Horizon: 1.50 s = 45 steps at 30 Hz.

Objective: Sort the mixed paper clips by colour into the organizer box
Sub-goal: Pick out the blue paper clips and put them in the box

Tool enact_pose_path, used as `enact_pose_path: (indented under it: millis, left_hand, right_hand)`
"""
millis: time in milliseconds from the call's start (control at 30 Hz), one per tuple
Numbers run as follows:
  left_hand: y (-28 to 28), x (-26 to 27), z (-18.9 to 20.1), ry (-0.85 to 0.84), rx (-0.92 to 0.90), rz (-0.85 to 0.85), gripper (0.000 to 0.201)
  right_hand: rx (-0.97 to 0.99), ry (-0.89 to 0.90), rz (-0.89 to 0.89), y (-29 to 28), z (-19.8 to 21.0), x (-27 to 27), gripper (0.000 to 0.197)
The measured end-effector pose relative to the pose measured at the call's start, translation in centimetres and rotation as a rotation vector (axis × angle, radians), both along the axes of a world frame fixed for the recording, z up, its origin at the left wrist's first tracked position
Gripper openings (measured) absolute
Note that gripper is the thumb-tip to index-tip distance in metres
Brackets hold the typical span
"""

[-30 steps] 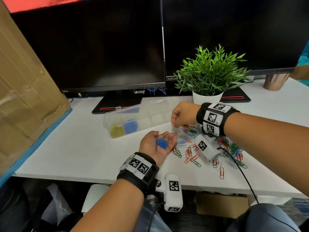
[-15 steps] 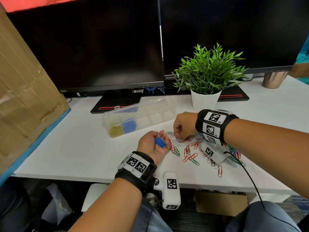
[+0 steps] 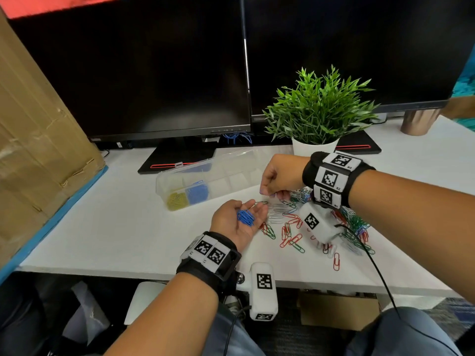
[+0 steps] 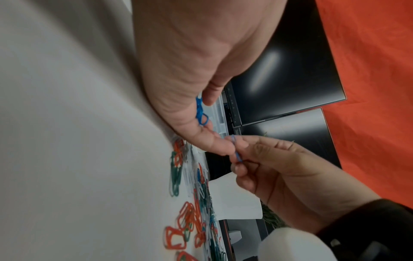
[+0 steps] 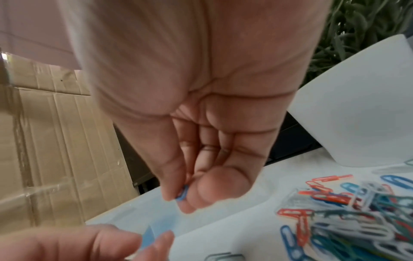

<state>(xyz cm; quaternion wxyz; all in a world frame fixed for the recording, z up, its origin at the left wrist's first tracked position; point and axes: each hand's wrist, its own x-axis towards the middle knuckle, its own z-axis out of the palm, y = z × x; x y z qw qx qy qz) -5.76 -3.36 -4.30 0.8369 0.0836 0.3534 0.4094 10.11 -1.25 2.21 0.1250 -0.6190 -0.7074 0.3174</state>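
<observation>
While left hand [image 3: 237, 217] cups clips, right hand [image 3: 279, 177] pinches seemingly blue clip [image 4: 236, 151].

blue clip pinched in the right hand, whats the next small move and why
Probably drop the blue clip from the right hand into the left hand, which lies cupped palm up just below, already holding a bunch of blue clips.

The organizer box [image 3: 223, 176] beyond the hands is made of clear, glossy plastic. The counter [image 3: 128, 227] is finished matt white; the carton [image 3: 38, 140] is rough cardboard.
</observation>
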Motion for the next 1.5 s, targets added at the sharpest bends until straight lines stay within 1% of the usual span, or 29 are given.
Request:
enact_pose_path:
  millis: [100, 167, 233, 367, 433, 467, 533, 633, 767, 967, 1033, 1133, 1233, 1267, 1367, 1500]
  left_hand:
    - [0.0, 0.1, 0.0, -0.006, -0.001, -0.001, 0.024]
    - [0.0, 0.0, 0.0, -0.033, -0.010, -0.001, 0.024]
    - [0.2, 0.0, -0.1, -0.002, -0.026, 0.005, 0.025]
    - [0.7, -0.2, -0.7, 0.065, -0.032, -0.028, 0.023]
    - [0.9, -0.2, -0.9, 0.088, -0.024, -0.051, 0.023]
    - [1.0, -0.3, -1.0, 0.099, -0.023, -0.056, 0.024]
    - [1.1, -0.4, -1.0, 0.115, -0.026, -0.060, 0.025]
    - [1.1, -0.4, -0.9, 0.114, -0.031, -0.055, 0.025]
    - [0.8, -0.5, -0.7, 0.110, -0.033, -0.045, 0.023]
    - [0.9, -0.4, -0.8, 0.114, -0.034, -0.049, 0.022]
    - [0.8, -0.4, -0.8, 0.116, -0.033, -0.051, 0.022]
    - [0.8, -0.4, -0.7, 0.123, -0.027, -0.053, 0.021]
    - [0.7, -0.4, -0.7, 0.129, -0.024, -0.054, 0.020]
    - [0.7, -0.4, -0.7, 0.130, -0.023, -0.056, 0.021]
    - [0.7, -0.4, -0.7, 0.123, -0.018, -0.057, 0.021]
    - [0.4, -0.2, -0.4, 0.102, -0.012, -0.009, 0.024]
  right_hand:
    - [-0.027, 0.123, 0.004, -0.2, 0.1, -0.8, 0.010]
    - [-0.047, 0.155, 0.022, -0.4, 0.1, -1.4, 0.012]
    - [-0.004, 0.074, 0.012, -0.5, 0.2, -1.3, 0.010]
    - [0.033, -0.274, -0.009, -0.7, 0.3, 0.3, 0.009]
    - [0.053, -0.412, -0.017, -0.9, 0.0, 1.0, 0.011]
    - [0.055, -0.443, -0.028, -0.8, -0.2, 1.4, 0.013]
    - [0.045, -0.445, -0.062, -0.5, -0.5, 1.8, 0.018]
    - [0.057, -0.491, -0.092, 0.4, -1.1, 1.6, 0.021]
    - [0.040, -0.606, -0.047, 1.1, -1.8, 0.8, 0.030]
    - [0.072, -0.624, -0.030, 2.0, -2.9, 0.7, 0.025]
    - [0.083, -0.624, -0.024, 1.9, -2.8, 0.9, 0.016]
    - [0.067, -0.637, -0.010, 1.7, -2.4, 1.1, 0.028]
    - [0.044, -0.634, -0.004, 1.6, -2.3, 0.6, 0.016]
    - [0.029, -0.637, -0.005, 1.6, -2.4, 0.4, 0.016]
    - [-0.006, -0.632, -0.014, 1.5, -2.9, 0.0, 0.029]
    - [-0.030, -0.592, -0.007, 1.1, -3.1, -0.2, 0.027]
